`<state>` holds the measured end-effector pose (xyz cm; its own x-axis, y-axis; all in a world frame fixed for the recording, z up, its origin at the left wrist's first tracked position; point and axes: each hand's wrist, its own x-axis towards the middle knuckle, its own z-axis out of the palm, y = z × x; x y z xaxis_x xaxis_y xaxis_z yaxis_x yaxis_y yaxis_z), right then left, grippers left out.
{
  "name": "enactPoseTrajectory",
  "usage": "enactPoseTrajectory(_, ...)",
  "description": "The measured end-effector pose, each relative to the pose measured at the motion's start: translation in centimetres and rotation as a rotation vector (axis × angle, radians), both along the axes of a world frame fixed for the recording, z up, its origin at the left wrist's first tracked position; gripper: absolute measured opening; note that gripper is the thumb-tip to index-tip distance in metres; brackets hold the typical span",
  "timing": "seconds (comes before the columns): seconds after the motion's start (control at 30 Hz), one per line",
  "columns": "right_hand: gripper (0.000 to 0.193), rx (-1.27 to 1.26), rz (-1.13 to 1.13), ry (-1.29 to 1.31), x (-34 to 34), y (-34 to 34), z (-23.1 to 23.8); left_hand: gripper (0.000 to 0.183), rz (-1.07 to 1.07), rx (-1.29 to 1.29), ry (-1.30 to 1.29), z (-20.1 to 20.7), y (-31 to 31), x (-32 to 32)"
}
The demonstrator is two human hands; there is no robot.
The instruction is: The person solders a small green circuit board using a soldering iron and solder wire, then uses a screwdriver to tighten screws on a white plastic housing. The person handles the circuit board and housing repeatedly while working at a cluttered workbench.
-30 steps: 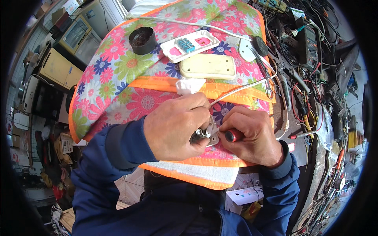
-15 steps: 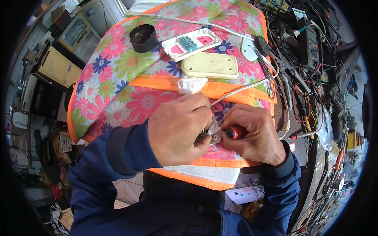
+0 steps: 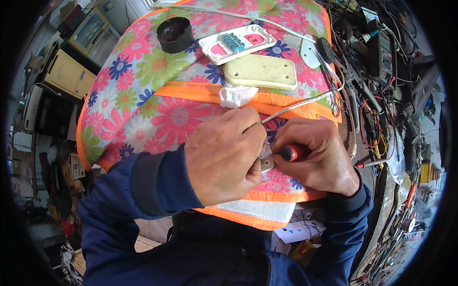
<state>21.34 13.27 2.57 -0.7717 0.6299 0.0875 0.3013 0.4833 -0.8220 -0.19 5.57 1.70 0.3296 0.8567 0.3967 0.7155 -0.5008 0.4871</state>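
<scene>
A small pale fitting (image 3: pixel 267 165) is held low over the flowered cloth (image 3: pixel 176 117), between the two hands; only its right end is left uncovered by the left hand (image 3: pixel 222 157). The left fingers are curled closed on it, though their exact hold is hidden. A red-handled tool (image 3: pixel 295 152) is gripped in the bent fingers of the right hand (image 3: pixel 322 155), beside the fitting; whether contact is made by the tip cannot be told. The metal part seen at the left fingertips half a second ago is now covered, so the working spot appears to be narrowed to the exposed end. A white cable (image 3: pixel 298 105) is led away from the left hand. Beyond, a cream cover (image 3: pixel 260 71) and an open white casing (image 3: pixel 257 48) are laid out.
</scene>
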Motion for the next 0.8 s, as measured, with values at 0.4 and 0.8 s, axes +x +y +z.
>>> enactPoseTrajectory(0.4, 0.011, -0.029, 0.098, 0.038, -0.6, 1.1, 0.6, 0.031, 0.003, -0.015, -0.015, 0.4, 0.0, 0.1)
enactPoseTrajectory(0.8, 0.010, -0.036, 0.037, -0.001, -0.4, 0.8, 0.5, 0.031, -0.004, -0.061, -0.036, 0.5, 0.3, 0.0)
